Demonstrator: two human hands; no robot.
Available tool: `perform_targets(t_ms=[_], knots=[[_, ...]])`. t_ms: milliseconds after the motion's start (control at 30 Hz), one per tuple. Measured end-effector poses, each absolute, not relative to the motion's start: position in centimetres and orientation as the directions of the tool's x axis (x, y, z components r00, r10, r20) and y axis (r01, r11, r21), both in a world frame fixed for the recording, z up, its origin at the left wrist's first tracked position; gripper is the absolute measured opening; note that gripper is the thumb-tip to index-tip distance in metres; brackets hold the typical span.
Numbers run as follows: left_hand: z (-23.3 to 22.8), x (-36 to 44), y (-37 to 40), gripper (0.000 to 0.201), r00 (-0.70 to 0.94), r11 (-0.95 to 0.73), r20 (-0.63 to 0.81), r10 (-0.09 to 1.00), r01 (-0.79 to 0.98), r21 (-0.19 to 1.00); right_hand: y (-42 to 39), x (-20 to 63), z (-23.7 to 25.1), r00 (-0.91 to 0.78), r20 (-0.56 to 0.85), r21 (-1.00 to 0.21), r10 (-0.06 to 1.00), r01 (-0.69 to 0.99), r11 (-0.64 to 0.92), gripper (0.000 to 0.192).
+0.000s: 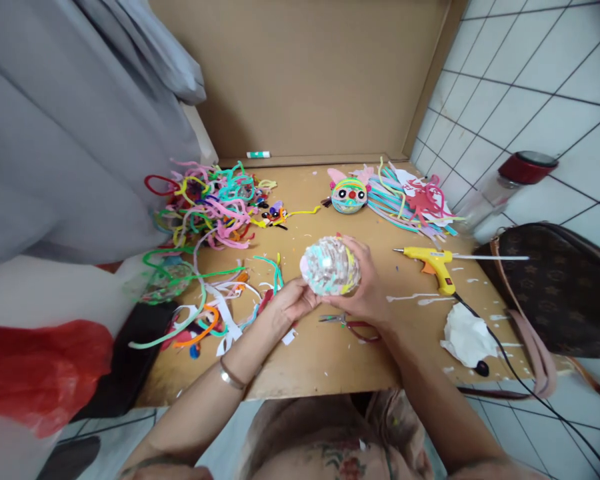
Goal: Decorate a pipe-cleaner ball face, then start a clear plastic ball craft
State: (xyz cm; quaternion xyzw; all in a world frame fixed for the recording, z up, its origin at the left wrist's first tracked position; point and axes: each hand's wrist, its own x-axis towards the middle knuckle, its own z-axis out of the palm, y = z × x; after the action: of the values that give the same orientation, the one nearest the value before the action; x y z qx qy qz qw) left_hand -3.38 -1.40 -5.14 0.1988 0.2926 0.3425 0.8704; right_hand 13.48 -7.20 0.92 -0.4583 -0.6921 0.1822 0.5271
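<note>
Both hands hold a round ball (329,267) wrapped in pastel pipe cleaners above the middle of the wooden board (320,360). My left hand (290,303) supports it from the lower left, fingers under it. My right hand (367,283) cups its right side and back. Beneath my hands lies a pair of red-handled scissors (353,325). A finished ball creature (349,195) with eyes, a red nose and pink ears sits further back on the board.
A tangle of coloured pipe cleaners (213,207) covers the left of the board. A yellow glue gun (437,261) and crumpled white tissue (467,337) lie to the right, beside a brown bag (560,287). A red-lidded jar (510,183) stands by the tiled wall. Cardboard backs the board.
</note>
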Motion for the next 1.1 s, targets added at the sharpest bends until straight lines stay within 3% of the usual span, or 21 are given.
perform_targets(t_ms=[100,467,667,733,833,967,1100], knots=[[-5.2,-3.3,-1.5,0.034,0.598,0.686,-0.37,0.711,-0.475,0.551,-7.2,13.5,1.2,-0.007,0.593,-0.718,0.805,0.45,0.532,0.09],[-2.7,-3.1,-2.1,0.022,0.549,0.62,-0.343,0.762,-0.465,0.632,-7.2,13.6,1.2,0.011,0.64,-0.671,0.768,0.493,0.553,0.084],[-0.4,-3.4,-3.1,0.064,0.417,0.273,-0.025,0.908,-0.547,0.791,-7.2,13.6,0.8,-0.062,0.604,-0.654,0.795,0.531,0.539,0.087],[-0.2,-3.5,-3.3,0.081,0.427,0.223,0.016,0.904,-0.503,0.835,-7.2,13.7,0.5,-0.099,0.576,-0.679,0.811,0.493,0.543,0.094],[0.0,-3.6,-3.1,0.087,0.453,0.25,-0.008,0.891,-0.476,0.843,-7.4,13.9,0.1,-0.136,0.511,-0.768,0.849,0.372,0.521,0.108],[0.3,-3.9,-2.8,0.09,0.485,0.299,-0.017,0.874,-0.511,0.806,-7.4,13.9,0.0,-0.034,0.44,-0.889,0.898,0.125,0.44,0.108],[0.4,-4.1,-2.8,0.088,0.516,0.343,-0.029,0.856,-0.526,0.779,-7.3,13.8,0.3,-0.044,0.332,-0.942,0.942,0.045,0.334,0.1]])
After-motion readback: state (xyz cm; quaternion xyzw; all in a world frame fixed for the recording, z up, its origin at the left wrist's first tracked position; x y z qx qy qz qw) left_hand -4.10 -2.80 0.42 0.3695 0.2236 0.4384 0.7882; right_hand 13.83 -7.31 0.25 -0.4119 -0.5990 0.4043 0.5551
